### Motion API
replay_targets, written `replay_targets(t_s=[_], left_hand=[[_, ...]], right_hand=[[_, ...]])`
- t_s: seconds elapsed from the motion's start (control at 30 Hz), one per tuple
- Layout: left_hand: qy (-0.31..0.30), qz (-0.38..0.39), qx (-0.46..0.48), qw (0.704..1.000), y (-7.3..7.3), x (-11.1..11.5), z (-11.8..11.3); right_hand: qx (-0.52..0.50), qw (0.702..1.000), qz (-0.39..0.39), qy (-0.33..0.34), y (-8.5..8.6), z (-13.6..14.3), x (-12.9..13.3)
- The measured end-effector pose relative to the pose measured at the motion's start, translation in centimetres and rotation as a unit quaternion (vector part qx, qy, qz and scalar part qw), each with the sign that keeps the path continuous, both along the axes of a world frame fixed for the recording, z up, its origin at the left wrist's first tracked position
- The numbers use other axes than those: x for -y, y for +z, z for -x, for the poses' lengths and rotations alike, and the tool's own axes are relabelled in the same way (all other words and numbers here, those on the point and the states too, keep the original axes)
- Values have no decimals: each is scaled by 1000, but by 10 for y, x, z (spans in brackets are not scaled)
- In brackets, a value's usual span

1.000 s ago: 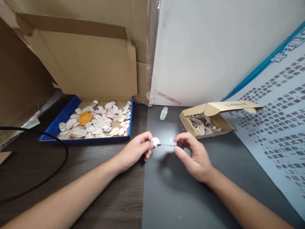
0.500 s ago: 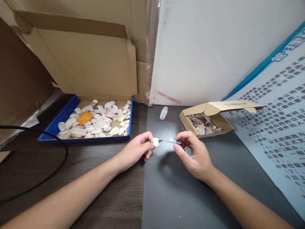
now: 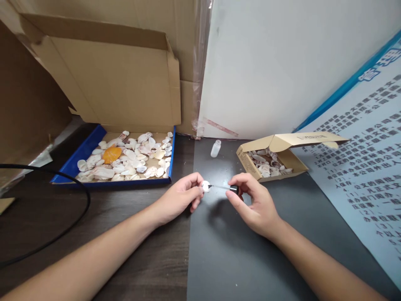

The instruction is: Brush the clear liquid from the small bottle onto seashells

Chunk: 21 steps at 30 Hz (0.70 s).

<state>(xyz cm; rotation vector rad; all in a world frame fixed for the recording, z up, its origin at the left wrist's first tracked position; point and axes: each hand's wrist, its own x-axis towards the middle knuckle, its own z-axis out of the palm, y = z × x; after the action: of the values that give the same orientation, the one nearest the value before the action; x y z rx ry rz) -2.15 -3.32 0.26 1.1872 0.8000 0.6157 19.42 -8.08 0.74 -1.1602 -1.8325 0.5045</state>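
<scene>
Between the thumb and fingers of my left hand [image 3: 184, 193] is a small white seashell [image 3: 206, 187]. My right hand [image 3: 255, 205] pinches the black cap of a thin brush applicator [image 3: 233, 189], whose clear stem points left. The dark bristle tip reaches the shell and seems to touch its face. Beyond my hands, a small bottle [image 3: 216, 149] of whitish, translucent look stands uncapped on the grey mat.
At left, a blue-edged cardboard box [image 3: 109, 182] holds many shells, one of them orange [image 3: 112, 155]. A smaller box [image 3: 250, 165] with more shells sits at right, its lid raised. A black cable [image 3: 87, 205] loops over the left tabletop.
My right hand has shifted slightly left, bringing the brush tip further onto the shell's face. The left hand holds the shell in nearly the same place.
</scene>
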Motion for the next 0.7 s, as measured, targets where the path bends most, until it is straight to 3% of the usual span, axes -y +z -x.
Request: replay_targets(t_s=[0.37,0.5,0.7], left_hand=[[1,21,18,1000,0,0,-1],[0,22,15,1000,0,0,-1],[-1,28,11,1000,-1,0,0]], right_hand=[[-13,1000,0,-7,1,3,1],[-6,1000,-6,28,0,3,2],[-15,1000,-9,-16,1,1,1]])
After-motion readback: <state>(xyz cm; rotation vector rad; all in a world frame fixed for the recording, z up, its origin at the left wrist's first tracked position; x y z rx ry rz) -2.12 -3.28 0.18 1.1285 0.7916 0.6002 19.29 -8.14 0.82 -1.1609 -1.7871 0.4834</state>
